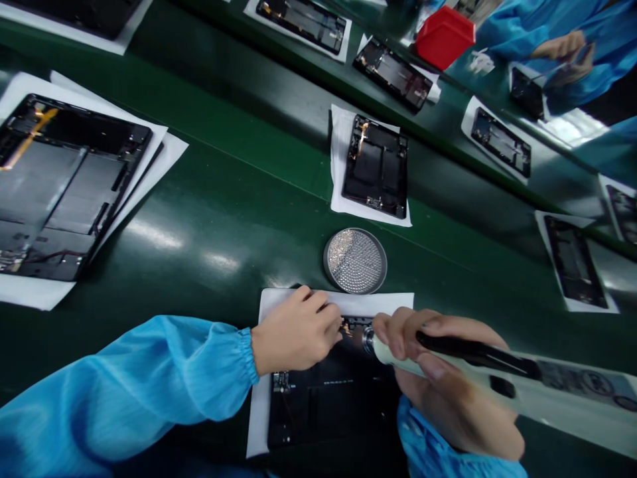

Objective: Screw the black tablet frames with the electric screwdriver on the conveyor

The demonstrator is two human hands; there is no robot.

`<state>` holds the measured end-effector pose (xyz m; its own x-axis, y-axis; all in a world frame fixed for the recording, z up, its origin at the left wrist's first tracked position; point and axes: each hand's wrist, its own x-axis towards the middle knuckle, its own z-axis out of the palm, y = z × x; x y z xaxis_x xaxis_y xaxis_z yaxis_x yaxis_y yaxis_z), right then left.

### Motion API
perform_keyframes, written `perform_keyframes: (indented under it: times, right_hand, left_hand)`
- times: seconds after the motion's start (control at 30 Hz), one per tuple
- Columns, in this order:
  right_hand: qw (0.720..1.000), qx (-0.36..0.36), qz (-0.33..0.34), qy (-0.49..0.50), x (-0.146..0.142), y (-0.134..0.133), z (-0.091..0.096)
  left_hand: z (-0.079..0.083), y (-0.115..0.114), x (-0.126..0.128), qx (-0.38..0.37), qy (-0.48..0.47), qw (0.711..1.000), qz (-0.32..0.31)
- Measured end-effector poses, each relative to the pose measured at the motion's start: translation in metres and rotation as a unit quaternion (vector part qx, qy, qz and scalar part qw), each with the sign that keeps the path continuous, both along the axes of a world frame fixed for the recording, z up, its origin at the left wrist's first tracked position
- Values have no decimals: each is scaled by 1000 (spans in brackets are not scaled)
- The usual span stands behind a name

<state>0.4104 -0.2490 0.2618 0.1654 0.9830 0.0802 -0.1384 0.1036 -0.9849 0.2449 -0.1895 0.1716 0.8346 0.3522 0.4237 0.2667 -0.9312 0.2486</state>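
My right hand (448, 365) is wrapped around a pale electric screwdriver (478, 378) with a black lever. Its metal nose points left, at the top edge of a black tablet housing (328, 405). That housing lies on a white sheet (256, 418) in front of me. Over the housing's upper left part, my left hand (298, 332) has its fingers curled together close to the screwdriver's nose; what they pinch, if anything, is hidden. A small gold-coloured piece shows between the two hands. Just beyond the sheet is a round dish (355, 261) with a dimpled, metallic-looking inside.
Another opened tablet housing (376, 166) lies on white paper beyond the dish. A larger one (64, 192) sits at the left. Several more line the green bench (239, 199) farther back. Across from me are a red bin (444, 38) and a co-worker's hands (567, 56).
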Motion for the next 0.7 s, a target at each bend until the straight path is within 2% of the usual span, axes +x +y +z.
perform_keyframes:
  times: [0.2, 0.7]
  right_hand:
    - [1000, 20, 7, 21, -5, 3, -7]
    - [999, 11, 27, 21, -6, 3, -7]
  left_hand:
    - [0, 0, 0, -3, 0, 1000, -5]
    - [1, -1, 1, -8, 3, 1000, -3]
